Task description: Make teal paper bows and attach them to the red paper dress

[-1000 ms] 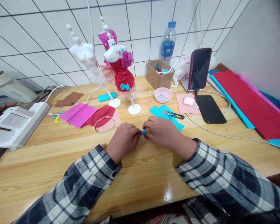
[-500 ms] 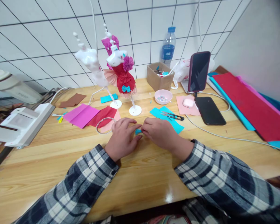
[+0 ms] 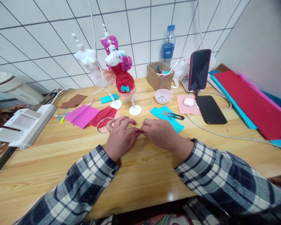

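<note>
My left hand [image 3: 121, 132] and my right hand [image 3: 159, 132] meet over the middle of the table, thumbs and fingertips pinched together. Between them is the small piece of blue crepe paper, now almost wholly covered by the fingertips. The other fingers of the left hand are raised and spread, while those of the right are curled in. Just beyond the right hand lie a blue crepe paper sheet [image 3: 179, 125] and thread snips [image 3: 175, 116]. Red crepe paper [image 3: 105, 116] is close to the left hand, with a white cable loop [image 3: 98, 128] beside it.
Behind stand a bare white mannequin [image 3: 90, 64] and one in a red paper dress [image 3: 125, 78]. A pink bowl of beads [image 3: 163, 100], cardboard box [image 3: 158, 82], water bottle [image 3: 168, 47] and phones [image 3: 212, 111] are farther back. Paper sheets [image 3: 253, 103] lie right; a white stand [image 3: 25, 125], left.
My left thumb and index finger have closed onto the blue paper piece, which showed between the hands before and is now hidden. The right hand has barely moved.
</note>
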Available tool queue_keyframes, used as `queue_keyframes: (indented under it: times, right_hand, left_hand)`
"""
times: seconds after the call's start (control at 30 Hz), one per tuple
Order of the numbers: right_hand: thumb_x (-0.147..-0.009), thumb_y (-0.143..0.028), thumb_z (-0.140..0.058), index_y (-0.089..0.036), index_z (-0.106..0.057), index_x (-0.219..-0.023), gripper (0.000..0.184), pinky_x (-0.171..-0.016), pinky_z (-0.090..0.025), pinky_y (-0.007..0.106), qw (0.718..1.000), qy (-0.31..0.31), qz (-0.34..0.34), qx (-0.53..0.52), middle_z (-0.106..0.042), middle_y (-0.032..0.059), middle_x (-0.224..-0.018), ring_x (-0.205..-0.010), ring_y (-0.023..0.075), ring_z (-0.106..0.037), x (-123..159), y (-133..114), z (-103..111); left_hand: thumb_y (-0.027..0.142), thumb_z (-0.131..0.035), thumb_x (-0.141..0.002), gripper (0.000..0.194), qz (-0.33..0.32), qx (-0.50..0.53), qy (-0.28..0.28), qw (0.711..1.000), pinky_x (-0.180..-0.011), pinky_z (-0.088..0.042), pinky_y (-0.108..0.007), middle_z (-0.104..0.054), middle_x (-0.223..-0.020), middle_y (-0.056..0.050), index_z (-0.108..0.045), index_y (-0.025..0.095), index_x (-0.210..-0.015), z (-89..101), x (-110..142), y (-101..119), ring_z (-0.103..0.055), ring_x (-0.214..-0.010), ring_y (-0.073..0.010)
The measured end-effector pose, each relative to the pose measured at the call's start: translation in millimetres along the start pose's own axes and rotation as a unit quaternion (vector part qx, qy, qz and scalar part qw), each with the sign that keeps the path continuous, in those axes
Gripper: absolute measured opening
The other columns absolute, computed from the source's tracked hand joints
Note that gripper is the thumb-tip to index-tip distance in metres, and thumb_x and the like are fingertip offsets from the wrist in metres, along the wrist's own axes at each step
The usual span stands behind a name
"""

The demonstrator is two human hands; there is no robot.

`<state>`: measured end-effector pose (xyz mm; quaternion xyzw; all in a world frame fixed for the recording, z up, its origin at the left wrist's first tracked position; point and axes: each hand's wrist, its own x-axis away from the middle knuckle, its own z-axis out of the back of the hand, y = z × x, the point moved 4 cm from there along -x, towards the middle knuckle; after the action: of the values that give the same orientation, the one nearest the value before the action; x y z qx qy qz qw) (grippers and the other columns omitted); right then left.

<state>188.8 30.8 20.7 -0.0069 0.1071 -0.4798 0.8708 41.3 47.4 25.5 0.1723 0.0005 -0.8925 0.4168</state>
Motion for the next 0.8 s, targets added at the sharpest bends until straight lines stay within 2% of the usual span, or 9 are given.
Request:
queue_keyframes:
  times: [0.13,0.27,0.43,0.5,0.57,0.63,0.7,0.8]
  right_hand:
    - [-0.097,-0.027,-0.038,-0.021,-0.065,-0.104,0.028,-0.051,-0.019,0.029,1.000,-0.007,0.001,-0.008,-0.063,0.0034,-0.093,-0.072,0.0136,-0.054,-0.3,-2.0,-2.3]
    - [-0.097,-0.027,-0.041,-0.022,-0.067,-0.094,0.027,-0.052,-0.023,0.028,1.000,0.000,-0.006,-0.018,-0.063,0.0022,-0.090,-0.075,0.0141,-0.056,-1.6,4.8,1.6]
    - [-0.091,-0.038,-0.055,-0.023,-0.066,-0.104,0.023,-0.061,-0.033,0.026,0.988,0.072,-0.127,-0.041,-0.065,0.0021,-0.098,-0.085,0.0156,-0.058,4.6,54.4,26.0]
    - [-0.088,-0.039,-0.059,-0.024,-0.068,-0.099,0.021,-0.064,-0.035,0.026,0.987,0.046,-0.142,-0.050,-0.066,0.0018,-0.095,-0.085,0.0157,-0.059,8.9,72.6,30.5]
    - [-0.086,-0.037,-0.060,-0.024,-0.070,-0.093,0.017,-0.066,-0.036,0.026,0.989,-0.009,-0.140,-0.052,-0.066,0.0016,-0.093,-0.084,0.0158,-0.059,12.4,82.6,28.9]
    - [-0.086,-0.034,-0.060,-0.026,-0.071,-0.094,0.016,-0.069,-0.037,0.027,0.989,-0.045,-0.130,-0.054,-0.066,0.0019,-0.095,-0.086,0.0166,-0.059,13.9,82.9,24.6]
    - [-0.088,-0.032,-0.057,-0.027,-0.071,-0.098,0.018,-0.073,-0.038,0.028,0.991,-0.048,-0.106,-0.060,-0.066,0.0021,-0.098,-0.092,0.0179,-0.057,12.1,74.4,20.0]
    - [-0.089,-0.032,-0.056,-0.026,-0.072,-0.098,0.019,-0.078,-0.038,0.030,0.996,-0.036,-0.069,-0.050,-0.065,0.0036,-0.099,-0.098,0.0210,-0.053,5.7,56.7,12.9]
  left_hand:
    - [0.027,-0.058,-0.086,0.015,-0.007,-0.001,-0.012,1.000,-0.093,-0.025,-0.054,-0.066,-0.110,-0.004,-0.073,0.029,-0.087,-1.0,-0.2,2.9,-0.048,-0.113,-0.0301]
    - [0.024,-0.057,-0.086,0.016,-0.001,0.005,-0.008,1.000,-0.091,-0.029,-0.052,-0.067,-0.103,-0.004,-0.073,0.027,-0.084,-0.4,1.6,0.5,-0.051,-0.109,-0.0292]
    - [0.024,-0.058,-0.085,0.015,0.022,0.074,0.041,0.996,-0.085,-0.042,-0.042,-0.066,-0.094,-0.006,-0.073,0.021,-0.082,5.0,5.1,-18.2,-0.057,-0.094,-0.0230]
    - [0.024,-0.058,-0.085,0.014,0.035,0.110,0.056,0.992,-0.085,-0.046,-0.040,-0.067,-0.093,-0.007,-0.072,0.020,-0.082,6.3,5.5,-24.7,-0.059,-0.091,-0.0214]
    - [0.023,-0.058,-0.085,0.013,0.045,0.144,0.061,0.987,-0.088,-0.047,-0.040,-0.068,-0.094,-0.007,-0.070,0.020,-0.082,5.6,5.5,-27.8,-0.061,-0.094,-0.0216]
    - [0.023,-0.057,-0.086,0.013,0.060,0.174,0.057,0.981,-0.092,-0.047,-0.042,-0.071,-0.096,-0.006,-0.069,0.020,-0.082,3.2,5.7,-29.1,-0.062,-0.099,-0.0223]
    - [0.024,-0.056,-0.086,0.013,0.089,0.191,0.052,0.976,-0.094,-0.047,-0.042,-0.073,-0.096,-0.006,-0.068,0.020,-0.085,-0.1,6.7,-30.3,-0.062,-0.101,-0.0226]
    - [0.028,-0.057,-0.085,0.014,0.139,0.207,0.039,0.968,-0.083,-0.052,-0.037,-0.074,-0.095,-0.006,-0.069,0.020,-0.088,-4.8,9.0,-31.5,-0.066,-0.093,-0.0212]
